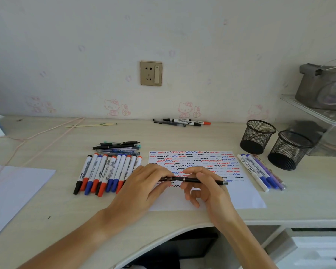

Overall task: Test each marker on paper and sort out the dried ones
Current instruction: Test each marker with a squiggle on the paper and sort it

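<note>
**Both hands on one black pen**

Over the paper [241, 199], the left hand [144, 183] and right hand [204, 187] share a slim black pen [202, 180] held level. The left fingers curl over its clip end, hiding it; the right thumb and forefinger pinch the barrel, the other fingers loosely bent. The metal tip juts out to the right. The hands cover part of the red, blue and black squiggles.

White-barrelled markers [107, 171] lie in a row left of the sheet, with thinner pens [117, 146] behind them. More markers [258, 171] lie on its right, beside two round black mesh cups [257, 136]. Another group [182, 122] rests by the wall. Their labels are too small to read.
</note>
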